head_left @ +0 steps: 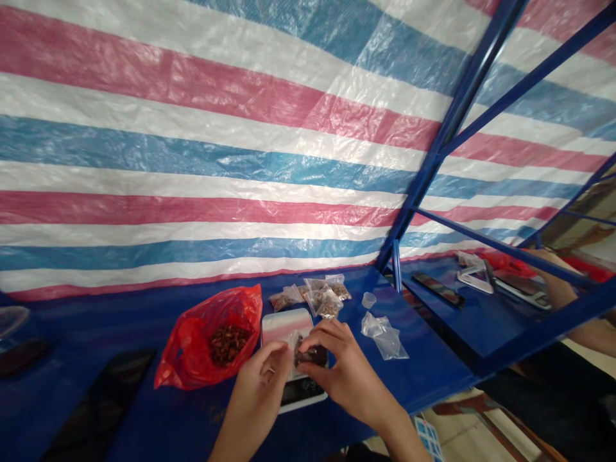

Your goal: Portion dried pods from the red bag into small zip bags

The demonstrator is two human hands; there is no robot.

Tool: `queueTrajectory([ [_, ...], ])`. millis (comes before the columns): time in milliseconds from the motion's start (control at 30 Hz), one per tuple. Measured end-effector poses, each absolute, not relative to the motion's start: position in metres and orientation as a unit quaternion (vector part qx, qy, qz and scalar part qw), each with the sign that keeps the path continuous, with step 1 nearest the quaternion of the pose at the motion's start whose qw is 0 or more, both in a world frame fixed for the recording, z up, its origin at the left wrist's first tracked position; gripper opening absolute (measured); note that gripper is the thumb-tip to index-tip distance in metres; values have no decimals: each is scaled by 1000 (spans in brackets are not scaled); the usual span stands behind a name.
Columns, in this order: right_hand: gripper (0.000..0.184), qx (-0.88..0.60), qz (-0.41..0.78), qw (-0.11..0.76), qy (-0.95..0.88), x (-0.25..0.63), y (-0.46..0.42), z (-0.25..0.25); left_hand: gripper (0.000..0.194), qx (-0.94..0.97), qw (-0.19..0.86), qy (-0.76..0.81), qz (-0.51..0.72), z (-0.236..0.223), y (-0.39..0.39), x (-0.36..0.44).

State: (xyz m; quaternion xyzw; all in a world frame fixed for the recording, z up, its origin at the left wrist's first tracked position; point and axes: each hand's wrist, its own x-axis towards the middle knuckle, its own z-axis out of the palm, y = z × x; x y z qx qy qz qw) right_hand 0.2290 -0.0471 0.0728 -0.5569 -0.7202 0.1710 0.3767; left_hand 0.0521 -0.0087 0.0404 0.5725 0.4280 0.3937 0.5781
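Both hands meet over a small white scale (283,326) on the blue table. My left hand (257,385) and my right hand (339,372) pinch a small clear bag of dark brown bits (308,354) between their fingers, just above the scale's plate. An open red plastic bag (202,343) holding more of the dark brown bits lies to the left of the scale. Several filled small clear bags (320,296) lie behind the scale.
Empty clear bags (385,333) and a small clear cup (368,299) lie to the right. A striped tarp (192,160) hangs behind the table. A blue metal frame (433,160) divides off a neighbouring table, where another person's arm (563,289) reaches among phones.
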Motion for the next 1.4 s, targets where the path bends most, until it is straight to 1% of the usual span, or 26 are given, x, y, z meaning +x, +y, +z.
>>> queueTrajectory([
  [300, 18, -549, 145, 382, -730, 228, -46, 71, 54, 542, 597, 443, 392, 46, -5, 42],
  [533, 16, -548, 129, 362, -743, 218, -47, 74, 45, 561, 588, 431, 392, 49, -5, 41],
  [667, 19, -535, 134, 360, -752, 215, -51, 75, 45, 555, 613, 413, 382, 47, -4, 38],
  [800, 28, -505, 176, 420, -733, 210, -57, 78, 45, 536, 647, 381, 385, 49, -5, 34],
  [867, 27, -492, 211, 451, -714, 206, -59, 81, 43, 531, 653, 360, 401, 51, -6, 31],
  [1000, 6, -492, 284, 466, -678, 195, -58, 84, 38, 535, 656, 339, 411, 55, -9, 30],
  [1033, 4, -499, 298, 466, -667, 193, -58, 84, 38, 536, 657, 338, 410, 56, -10, 30],
  [1233, 15, -504, 346, 461, -644, 190, -54, 84, 38, 548, 658, 338, 389, 58, -8, 27],
  [1400, 18, -508, 343, 470, -635, 190, -53, 87, 40, 578, 636, 342, 379, 59, -8, 24],
])
